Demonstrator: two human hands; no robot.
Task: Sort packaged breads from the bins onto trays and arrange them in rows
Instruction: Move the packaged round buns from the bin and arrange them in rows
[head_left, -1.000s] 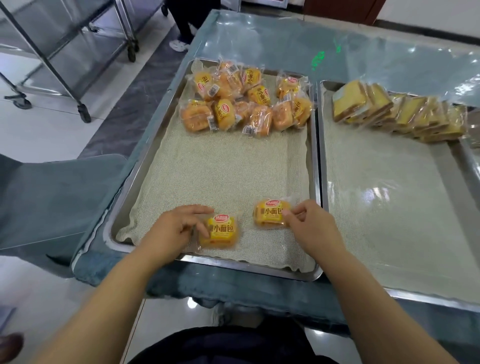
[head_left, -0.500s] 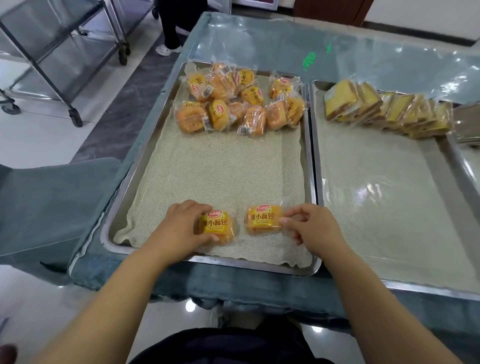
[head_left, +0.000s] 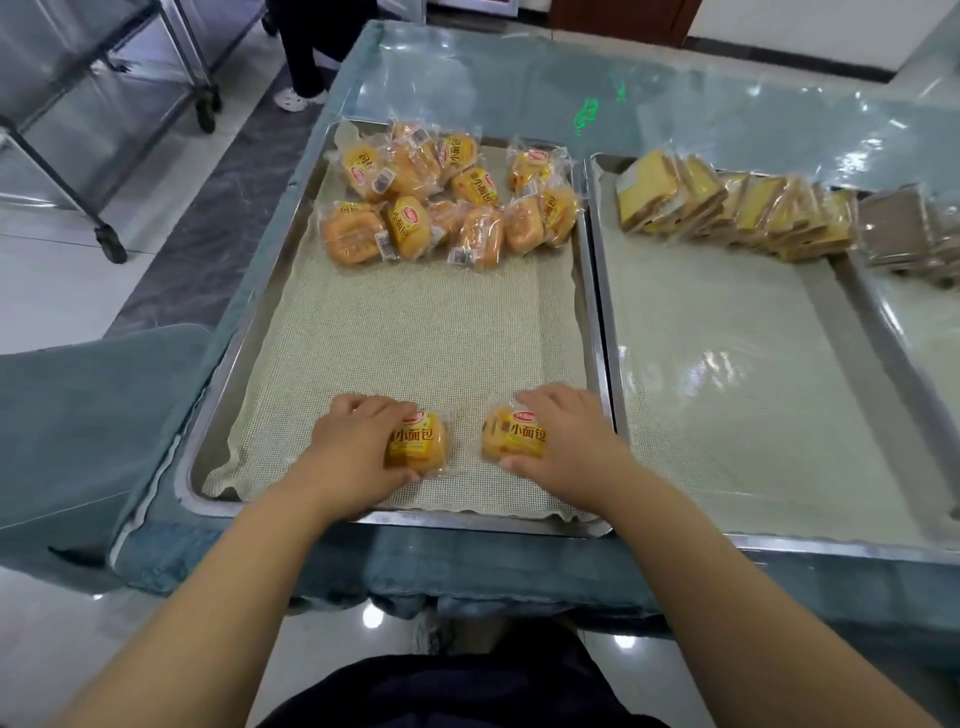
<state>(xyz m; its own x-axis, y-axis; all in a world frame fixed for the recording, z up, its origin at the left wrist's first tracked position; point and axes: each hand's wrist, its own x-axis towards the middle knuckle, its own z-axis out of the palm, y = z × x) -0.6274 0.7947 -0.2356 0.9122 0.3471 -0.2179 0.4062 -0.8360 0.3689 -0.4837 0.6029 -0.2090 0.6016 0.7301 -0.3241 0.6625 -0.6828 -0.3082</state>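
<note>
Two small clear-plastic packets of golden bread with yellow labels lie side by side, a gap between them, near the front rim of the shallow rectangular steel tray (head_left: 467, 519). They are the left packet (head_left: 422, 441) and the right packet (head_left: 511, 434), and both rest label-up on the tray's beige mesh mat (head_left: 415, 338). The left hand (head_left: 353, 447) curls over its packet's outer side with the thumb tucked at the front edge. The right hand (head_left: 566, 441) grips its packet the same way from the opposite side. Holding each from the outside likely lets the person square the pair into the start of a front row.

At the tray's far end sits a loose heap of matching packets (head_left: 447, 197), unsorted and overlapping, so I cannot count them. Just right of the tray, a second steel tray (head_left: 779, 543) carries a leaning row of wrapped yellow cake slices (head_left: 727, 208). Further right of the tray, wrapped brown slices (head_left: 904, 234) are cut off by the frame edge.

Each hand hides part of its packet. No bins show. Under the tray, the teal-draped table (head_left: 519, 78) gleams with clear film.
</note>
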